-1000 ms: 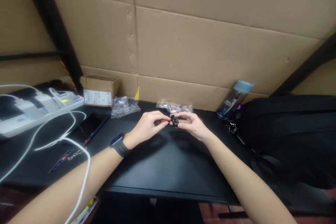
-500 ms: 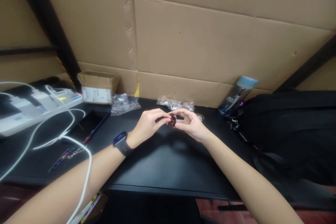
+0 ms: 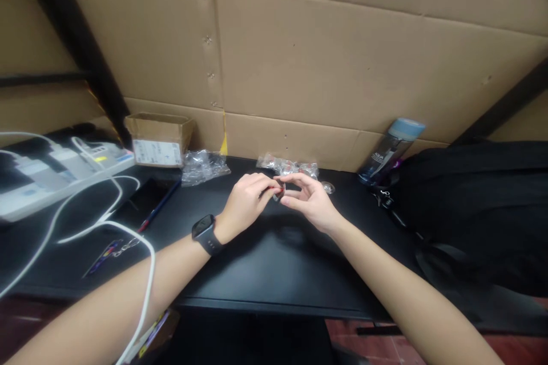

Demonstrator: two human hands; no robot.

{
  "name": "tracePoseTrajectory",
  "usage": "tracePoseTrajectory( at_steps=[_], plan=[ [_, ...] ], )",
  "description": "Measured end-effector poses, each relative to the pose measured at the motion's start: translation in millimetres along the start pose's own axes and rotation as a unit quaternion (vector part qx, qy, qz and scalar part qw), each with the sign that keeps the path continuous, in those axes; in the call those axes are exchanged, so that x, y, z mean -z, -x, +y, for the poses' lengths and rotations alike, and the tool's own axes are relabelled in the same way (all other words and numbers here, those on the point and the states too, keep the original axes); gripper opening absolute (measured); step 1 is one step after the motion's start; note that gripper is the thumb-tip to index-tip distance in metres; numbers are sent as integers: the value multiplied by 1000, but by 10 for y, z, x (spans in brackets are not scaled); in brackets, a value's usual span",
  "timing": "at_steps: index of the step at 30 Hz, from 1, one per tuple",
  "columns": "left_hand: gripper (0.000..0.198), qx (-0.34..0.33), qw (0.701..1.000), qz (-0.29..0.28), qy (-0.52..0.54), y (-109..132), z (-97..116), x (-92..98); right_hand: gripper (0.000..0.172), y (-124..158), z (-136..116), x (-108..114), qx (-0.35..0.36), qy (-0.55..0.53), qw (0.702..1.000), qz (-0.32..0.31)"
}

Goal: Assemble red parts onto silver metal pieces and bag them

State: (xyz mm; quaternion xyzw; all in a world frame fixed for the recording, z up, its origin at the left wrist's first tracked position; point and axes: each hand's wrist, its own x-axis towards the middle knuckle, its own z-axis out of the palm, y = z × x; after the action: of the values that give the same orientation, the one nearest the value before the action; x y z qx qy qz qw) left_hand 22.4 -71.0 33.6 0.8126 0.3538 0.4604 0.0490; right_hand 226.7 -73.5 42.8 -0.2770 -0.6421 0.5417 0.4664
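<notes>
My left hand (image 3: pixel 246 202) and my right hand (image 3: pixel 310 202) meet above the middle of the black desk (image 3: pixel 265 274). Between their fingertips sits a small round dark part (image 3: pixel 279 193) with a bit of red on it. The right fingers pinch the part. The left fingers are closed on its left side, where something thin and red shows. A dark smartwatch (image 3: pixel 206 234) is on my left wrist. Just behind the hands lies a clear plastic bag with small red pieces (image 3: pixel 289 167).
A second crumpled clear bag (image 3: pixel 201 166), a small cardboard box (image 3: pixel 157 140) and a power strip with white cables (image 3: pixel 64 168) are at the left. A pen (image 3: pixel 156 214) and a keyring (image 3: pixel 109 251) lie nearby. A blue-capped bottle (image 3: pixel 391 151) and black backpack (image 3: pixel 475 211) stand right. Cardboard walls the back.
The hands have stayed together on the small part and turned it slightly between the fingertips. The camera has tilted a little, so everything sits slightly lower and to the right.
</notes>
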Motion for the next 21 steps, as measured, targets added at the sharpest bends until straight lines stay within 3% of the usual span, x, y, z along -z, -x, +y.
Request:
tracePoseTrajectory(
  at_steps=[6, 11, 13, 17, 21],
  plan=[
    [16, 114, 991, -4, 74, -1, -15, -44, 40, 16, 95, -107, 82, 162, 982, 53],
    [23, 242, 927, -42, 283, -16, -83, -107, 49, 33, 84, -91, 152, 283, 946, 51],
    [27, 250, 909, -57, 327, -33, -106, -105, 52, 24, 72, -58, 160, 301, 939, 48],
    [34, 223, 907, -86, 347, -70, -127, -33, 50, -2, 43, 5, 174, 333, 925, 59],
    [47, 250, 860, -100, 434, -63, -149, 4, 49, -2, 20, 39, 184, 354, 915, 63]
  ],
)
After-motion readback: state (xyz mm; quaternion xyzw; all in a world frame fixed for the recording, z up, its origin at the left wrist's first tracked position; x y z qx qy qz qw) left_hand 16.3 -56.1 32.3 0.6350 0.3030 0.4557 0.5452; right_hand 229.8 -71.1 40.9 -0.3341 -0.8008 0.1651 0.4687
